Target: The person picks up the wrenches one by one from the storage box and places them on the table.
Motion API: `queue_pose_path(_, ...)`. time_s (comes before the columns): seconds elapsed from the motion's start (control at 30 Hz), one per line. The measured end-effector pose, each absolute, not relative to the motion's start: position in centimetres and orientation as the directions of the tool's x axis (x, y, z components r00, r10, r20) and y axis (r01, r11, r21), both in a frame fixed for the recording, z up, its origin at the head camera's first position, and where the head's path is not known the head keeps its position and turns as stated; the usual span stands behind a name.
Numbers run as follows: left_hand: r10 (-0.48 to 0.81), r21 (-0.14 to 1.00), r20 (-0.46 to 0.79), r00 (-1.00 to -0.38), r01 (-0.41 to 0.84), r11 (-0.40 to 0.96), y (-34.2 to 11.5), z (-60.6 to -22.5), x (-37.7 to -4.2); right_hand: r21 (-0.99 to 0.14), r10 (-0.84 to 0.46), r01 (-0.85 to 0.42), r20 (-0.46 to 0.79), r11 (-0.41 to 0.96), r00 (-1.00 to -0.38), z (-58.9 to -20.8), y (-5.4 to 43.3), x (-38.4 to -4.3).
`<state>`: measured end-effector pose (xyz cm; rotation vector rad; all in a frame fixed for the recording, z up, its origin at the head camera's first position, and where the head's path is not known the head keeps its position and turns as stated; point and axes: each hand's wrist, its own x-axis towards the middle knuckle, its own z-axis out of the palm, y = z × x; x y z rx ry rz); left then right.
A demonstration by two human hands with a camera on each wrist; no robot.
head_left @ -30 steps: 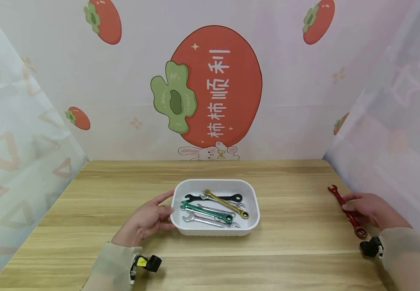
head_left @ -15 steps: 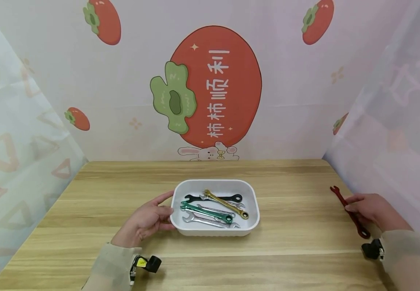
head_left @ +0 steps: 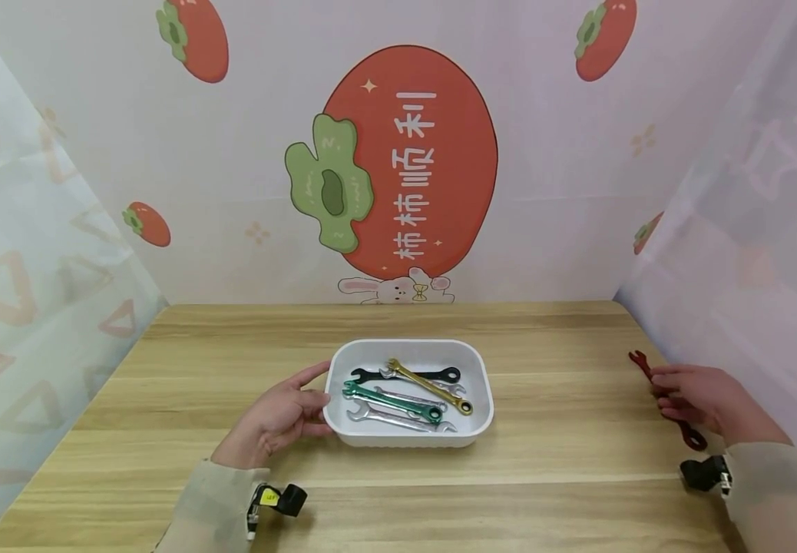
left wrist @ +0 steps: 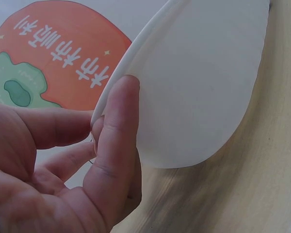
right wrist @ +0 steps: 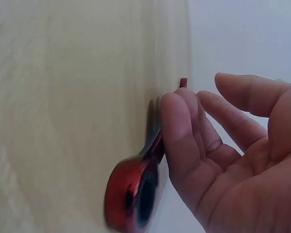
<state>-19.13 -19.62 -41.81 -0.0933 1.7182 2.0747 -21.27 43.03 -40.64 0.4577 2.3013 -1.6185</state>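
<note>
1. Across the upper frame stands one printed backdrop (head_left: 537, 138), probably screening off the surroundings.
2. One wooden worktop (head_left: 550, 484) fills the lower frame.
3. One white tray (head_left: 408, 442) sits at lower centre, likely put there so both my hands can reach it.
4. Two hands: my left hand (head_left: 284, 415), left of centre, touches the tray's left side with fingers extended rather than clamped, I judge to steady it. My right hand (head_left: 702, 395), at lower right, has thumb and fingers apart; its fingertips touch the red wrench (right wrist: 117, 196).
5. Seven wrenches, as far as I can count. The red one is near the worktop's right edge, well apart from the tray; whether its whole length rests on the wood, I cannot tell. Six overlap inside the tray, presumably corralled by its walls: one black wrench (head_left: 433, 376), one green wrench (head_left: 391, 401), one gold wrench (head_left: 428, 385), three silver wrenches (head_left: 391, 418).
</note>
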Motion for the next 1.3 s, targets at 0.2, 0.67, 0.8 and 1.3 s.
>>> queue_pose_path(0.2, 0.277, 0.916, -0.332, -0.902, -0.378, -0.132, -19.6, -41.8, -19.1, -0.944, -0.062, 0.289, -0.302, 0.16, -0.951, -39.6, 40.0, -21.9)
queue_pose_path(0.67, 0.287, 0.917, -0.326, -0.901, -0.375, -0.137, -19.6, -41.6, -19.0, -0.927, -0.534, 0.238, -0.049, -0.291, -0.844, -34.4, 22.6, -23.6)
queue_pose_path(0.8, 0.278, 0.916, -0.333, -0.901, -0.379, -0.133, -19.5, -41.6, -19.0, -0.972, -0.506, 0.186, -0.09, -0.143, -0.858, -34.9, 18.0, -23.7)
queue_pose_path(1.3, 0.263, 0.914, -0.339, -0.903, -0.382, -0.135, -19.6, -42.2, -19.3, -0.968, -0.386, 0.116, -0.197, 0.223, -0.901, -39.7, 11.8, -25.3)
